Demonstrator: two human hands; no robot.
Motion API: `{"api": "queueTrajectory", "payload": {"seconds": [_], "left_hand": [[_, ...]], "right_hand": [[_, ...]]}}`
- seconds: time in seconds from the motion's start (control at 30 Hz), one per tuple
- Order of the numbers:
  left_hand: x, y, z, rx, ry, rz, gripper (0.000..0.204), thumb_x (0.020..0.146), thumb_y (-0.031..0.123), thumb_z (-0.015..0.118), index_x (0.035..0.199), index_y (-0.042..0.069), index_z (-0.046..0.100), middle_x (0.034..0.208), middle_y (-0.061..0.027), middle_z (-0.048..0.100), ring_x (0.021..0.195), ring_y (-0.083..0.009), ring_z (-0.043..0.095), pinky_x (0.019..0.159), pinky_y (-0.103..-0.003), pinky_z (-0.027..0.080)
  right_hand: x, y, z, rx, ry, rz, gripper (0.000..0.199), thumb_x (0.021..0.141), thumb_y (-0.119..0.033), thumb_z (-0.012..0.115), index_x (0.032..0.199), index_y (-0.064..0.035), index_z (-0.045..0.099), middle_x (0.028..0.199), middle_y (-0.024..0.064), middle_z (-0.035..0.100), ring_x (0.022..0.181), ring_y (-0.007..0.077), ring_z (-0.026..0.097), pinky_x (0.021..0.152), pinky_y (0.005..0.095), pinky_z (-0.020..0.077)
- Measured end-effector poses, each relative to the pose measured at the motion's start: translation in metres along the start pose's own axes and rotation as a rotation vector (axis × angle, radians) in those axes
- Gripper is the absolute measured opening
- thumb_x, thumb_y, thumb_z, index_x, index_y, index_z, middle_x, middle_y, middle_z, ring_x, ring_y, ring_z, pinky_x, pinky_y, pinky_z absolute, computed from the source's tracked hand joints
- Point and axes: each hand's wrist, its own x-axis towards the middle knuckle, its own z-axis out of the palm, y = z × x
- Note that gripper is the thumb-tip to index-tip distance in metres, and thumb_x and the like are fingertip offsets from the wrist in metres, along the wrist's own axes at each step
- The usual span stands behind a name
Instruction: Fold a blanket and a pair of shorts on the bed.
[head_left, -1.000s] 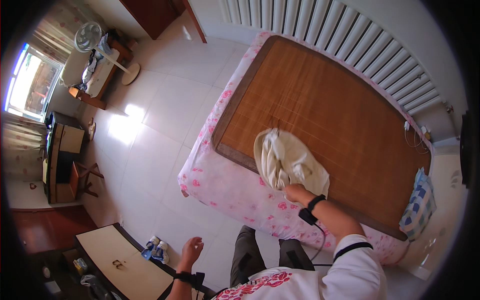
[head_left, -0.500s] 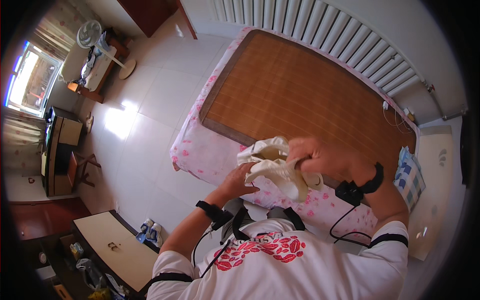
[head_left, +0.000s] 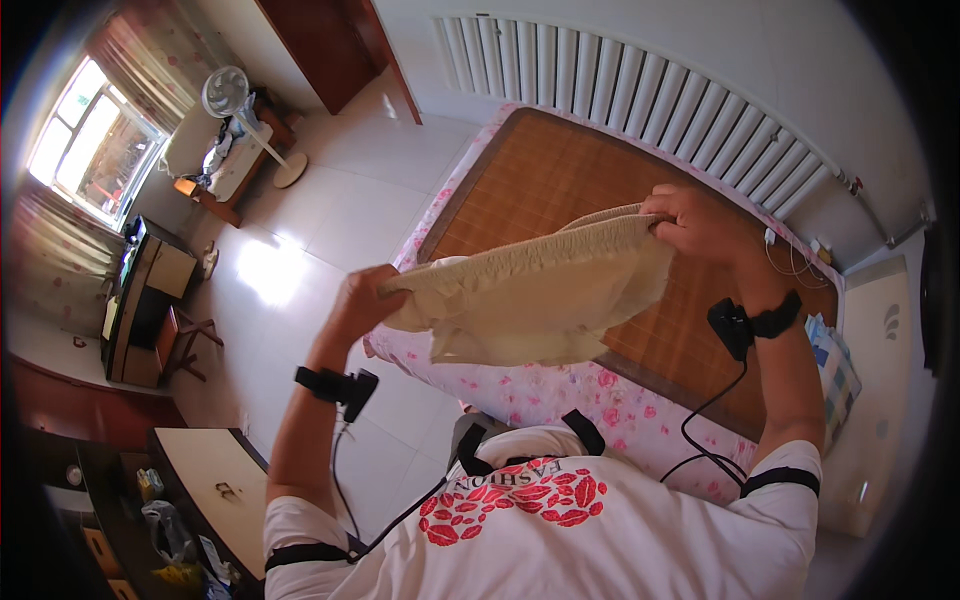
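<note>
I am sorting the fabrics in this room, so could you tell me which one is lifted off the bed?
The beige cloth, stretched between the left hand and right hand. The pink floral sheet and checked cloth lie on the bed.

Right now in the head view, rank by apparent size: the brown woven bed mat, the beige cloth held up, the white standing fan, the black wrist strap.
1. Brown woven bed mat
2. Beige cloth, enlarged by nearness, so unsure against the mat
3. White standing fan
4. Black wrist strap

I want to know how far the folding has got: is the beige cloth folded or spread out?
Spread out, not folded: the left hand and right hand stretch the beige cloth between them above the bed.
</note>
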Motion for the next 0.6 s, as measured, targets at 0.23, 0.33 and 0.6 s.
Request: {"api": "queueTrajectory", "payload": {"seconds": [0.23, 0.33, 0.6], "left_hand": [[0.001, 0.095, -0.103, 0.108, 0.31, 0.299, 0.019, 0.065, 0.012, 0.064, 0.073, -0.001, 0.053, 0.065, -0.0058, 0.05, 0.06, -0.0121, 0.048, 0.056, -0.026, 0.041], [-0.038, 0.122, -0.123, 0.161, 0.671, 0.329, 0.02, 0.06, 0.005, 0.065, 0.075, 0.0, 0.053, 0.069, -0.0055, 0.05, 0.064, -0.0161, 0.049, 0.062, -0.027, 0.04], [-0.055, 0.045, -0.053, 0.409, -0.09, 0.261, 0.023, 0.061, 0.009, 0.066, 0.08, 0.004, 0.054, 0.078, -0.0115, 0.055, 0.085, -0.0288, 0.051, 0.081, -0.036, 0.039]], "right_hand": [[0.006, -0.021, -0.042, -0.282, 0.56, -0.224, 0.018, 0.07, 0.003, 0.048, 0.085, -0.0026, 0.054, 0.075, 0.0084, 0.049, 0.07, 0.0229, 0.05, 0.063, 0.0292, 0.0406], [-0.005, -0.066, -0.056, -0.305, 0.969, -0.424, 0.017, 0.072, 0.001, 0.049, 0.087, -0.0046, 0.054, 0.076, 0.0087, 0.05, 0.07, 0.0251, 0.051, 0.064, 0.0317, 0.042], [0.006, 0.025, 0.018, -0.567, 0.114, -0.371, 0.007, 0.071, -0.006, 0.052, 0.077, -0.0075, 0.055, 0.073, 0.009, 0.051, 0.074, 0.0263, 0.052, 0.063, 0.0335, 0.0431]]}}
